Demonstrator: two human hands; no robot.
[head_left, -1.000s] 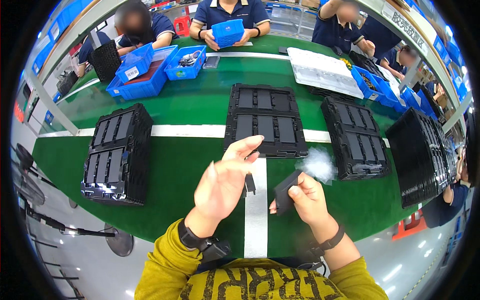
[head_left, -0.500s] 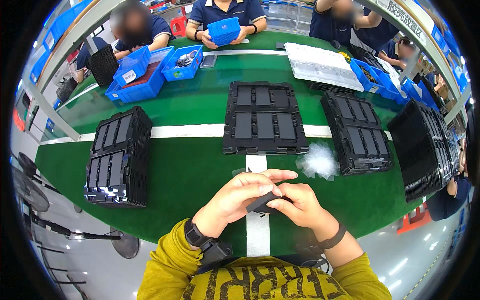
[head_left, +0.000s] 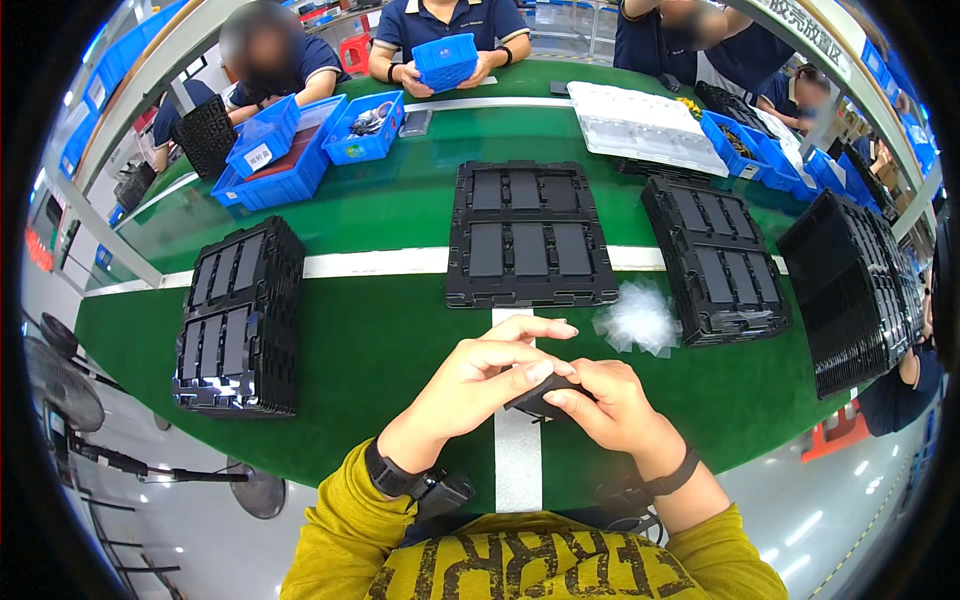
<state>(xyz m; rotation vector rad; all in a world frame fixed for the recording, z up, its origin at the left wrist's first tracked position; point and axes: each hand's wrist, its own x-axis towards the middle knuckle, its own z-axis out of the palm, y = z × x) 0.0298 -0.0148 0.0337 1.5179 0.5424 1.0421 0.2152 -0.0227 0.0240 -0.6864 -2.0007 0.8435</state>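
Above the white strip at the table's near edge, a small dark flat rectangular piece (head_left: 537,403) is held tilted between my hands. My right hand (head_left: 612,405) grips it with the thumb on the near face and the fingers behind. My left hand (head_left: 470,385) pinches its far edge with thumb and fingertips, while one finger stretches out to the right. The hands cover much of the piece, so its exact kind cannot be made out. Ahead lies a black tray (head_left: 530,298) with flat dark rectangular pieces in its pockets. Right of it is a pile of small clear film sheets (head_left: 640,318).
Stacked black trays stand at the left (head_left: 270,350), right (head_left: 740,325) and far right (head_left: 840,320). Beyond are blue bins (head_left: 285,185) and a white tray (head_left: 650,140). A person across the table holds a blue box (head_left: 446,63). A metal frame (head_left: 110,235) borders the table.
My hands have shifted slightly right with the dark piece. The left hand's fingers have lifted and spread a little, and the piece shows at a different tilt.
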